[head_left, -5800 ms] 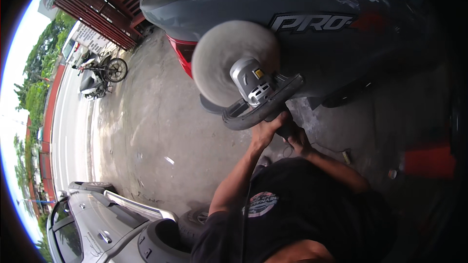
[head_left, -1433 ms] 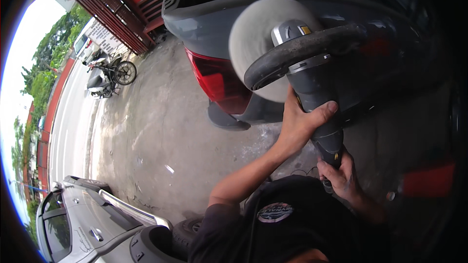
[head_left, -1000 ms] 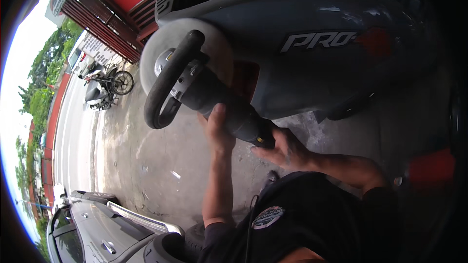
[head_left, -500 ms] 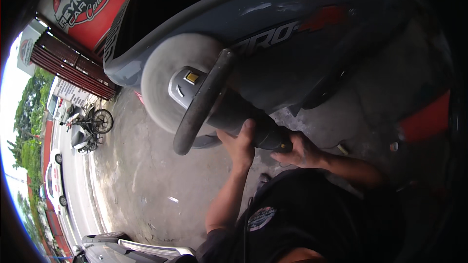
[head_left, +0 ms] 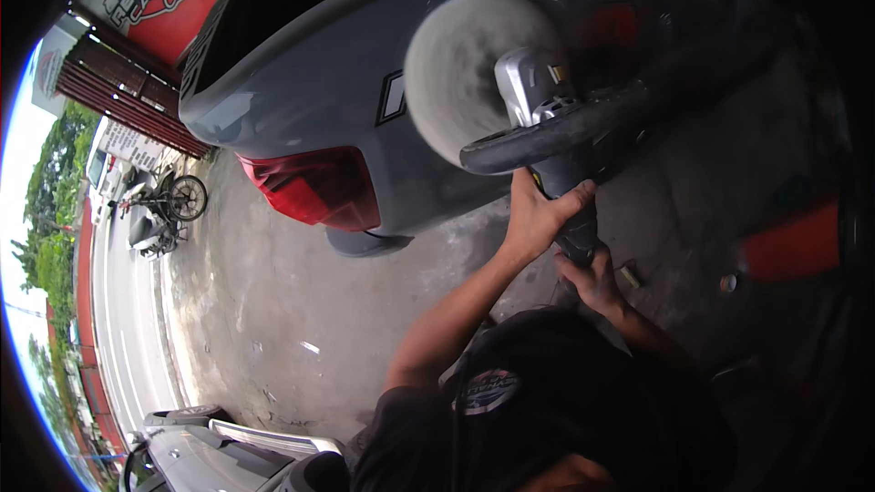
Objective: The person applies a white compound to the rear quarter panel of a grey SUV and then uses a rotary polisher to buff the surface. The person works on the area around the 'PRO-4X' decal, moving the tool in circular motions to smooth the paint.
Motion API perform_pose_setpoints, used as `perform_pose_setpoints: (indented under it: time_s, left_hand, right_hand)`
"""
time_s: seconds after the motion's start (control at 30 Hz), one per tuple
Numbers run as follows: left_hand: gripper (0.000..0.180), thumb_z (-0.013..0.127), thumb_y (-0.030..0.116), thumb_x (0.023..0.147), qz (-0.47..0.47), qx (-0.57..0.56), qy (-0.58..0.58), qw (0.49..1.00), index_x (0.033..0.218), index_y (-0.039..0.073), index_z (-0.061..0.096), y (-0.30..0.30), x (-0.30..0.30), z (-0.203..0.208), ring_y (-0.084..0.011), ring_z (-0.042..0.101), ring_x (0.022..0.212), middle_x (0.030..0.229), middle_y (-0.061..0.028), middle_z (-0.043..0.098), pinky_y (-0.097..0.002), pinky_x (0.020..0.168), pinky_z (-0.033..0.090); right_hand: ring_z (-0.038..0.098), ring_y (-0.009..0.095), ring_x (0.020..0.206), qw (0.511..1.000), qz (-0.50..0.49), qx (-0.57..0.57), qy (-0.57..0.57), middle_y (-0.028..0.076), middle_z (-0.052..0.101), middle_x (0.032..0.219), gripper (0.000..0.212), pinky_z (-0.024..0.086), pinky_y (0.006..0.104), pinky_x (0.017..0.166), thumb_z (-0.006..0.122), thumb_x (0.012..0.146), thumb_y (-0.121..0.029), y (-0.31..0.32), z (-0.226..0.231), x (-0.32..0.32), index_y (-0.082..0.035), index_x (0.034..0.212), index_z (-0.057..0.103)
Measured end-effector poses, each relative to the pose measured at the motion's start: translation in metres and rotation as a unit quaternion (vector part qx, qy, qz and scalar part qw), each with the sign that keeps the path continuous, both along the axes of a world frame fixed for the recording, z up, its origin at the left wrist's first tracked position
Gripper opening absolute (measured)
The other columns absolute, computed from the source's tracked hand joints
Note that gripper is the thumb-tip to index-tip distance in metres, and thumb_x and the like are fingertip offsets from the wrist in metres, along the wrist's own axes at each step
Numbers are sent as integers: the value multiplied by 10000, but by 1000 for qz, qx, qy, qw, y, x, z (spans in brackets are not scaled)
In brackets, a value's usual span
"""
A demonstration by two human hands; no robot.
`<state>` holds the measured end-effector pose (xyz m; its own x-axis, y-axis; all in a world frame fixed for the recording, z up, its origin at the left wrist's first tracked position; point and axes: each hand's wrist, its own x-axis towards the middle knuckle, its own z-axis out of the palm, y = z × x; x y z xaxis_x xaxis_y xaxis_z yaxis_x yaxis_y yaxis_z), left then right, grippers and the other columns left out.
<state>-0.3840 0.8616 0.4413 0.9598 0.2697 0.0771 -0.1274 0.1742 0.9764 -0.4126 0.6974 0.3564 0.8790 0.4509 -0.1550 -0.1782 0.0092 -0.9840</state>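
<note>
I hold a rotary polisher [head_left: 576, 173] against the side of a dark grey vehicle [head_left: 314, 100]. Its round white pad [head_left: 456, 73] is blurred as if spinning and lies over the lettering decal. A black loop handle [head_left: 524, 148] crosses the tool just behind its silver head. My left hand [head_left: 540, 217] wraps round the black body, thumb on top. Closed round the tail end, lower down, is my right hand [head_left: 597, 281], its fingers partly hidden. The red tail light [head_left: 319, 184] shows left of the pad.
Below the panel, a small can [head_left: 729, 283] and a small yellowish object [head_left: 631, 275] lie on the concrete floor [head_left: 273, 310]. A red object [head_left: 793, 241] stands at right. Another grey vehicle [head_left: 219, 457] is at lower left, and a motorcycle [head_left: 169, 210] stands by the road.
Both hands have carried the polisher right along the panel, and its loop handle has swung flatter. The tail light is now uncovered, while much of the lettering is covered.
</note>
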Motion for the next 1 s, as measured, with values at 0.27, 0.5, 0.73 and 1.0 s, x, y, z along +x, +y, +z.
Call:
perform_pose_setpoints:
  time_s: [0.27,0.5,0.73,1.0]
  left_hand:
    - [640,791,318,915,173,40,-104,979,1345,-64,511,81,-84,-47,-246,700,962,1203,-172,665,-363,852,568]
    - [729,832,384,873,182,92,-80,976,1352,-51,498,19,-29,-59,-237,633,1075,1176,-155,646,-381,976,500]
    - [636,844,182,796,2,-8,-69,998,1275,-64,507,-100,87,-24,-200,655,946,1135,-146,644,-345,814,556]
    - [847,860,275,766,-39,5,-56,998,1403,-43,403,-115,119,-11,-255,623,1115,1218,-178,621,-384,961,519]
  right_hand:
    - [664,180,908,972,200,-21,-123,85,701,986,364,522,347,836,796,832,-169,67,1,-6,-15,1122,639]
    - [688,185,910,974,138,-27,-176,106,718,996,407,539,349,814,747,862,-206,8,-16,34,15,1187,641]
    - [569,99,644,997,-17,-35,-65,-1,619,769,260,472,303,611,738,869,-177,-96,-15,88,-25,1047,625]
    - [567,100,603,998,-39,-1,-48,-5,603,713,190,459,290,571,718,887,-144,-103,-7,104,-29,988,604]
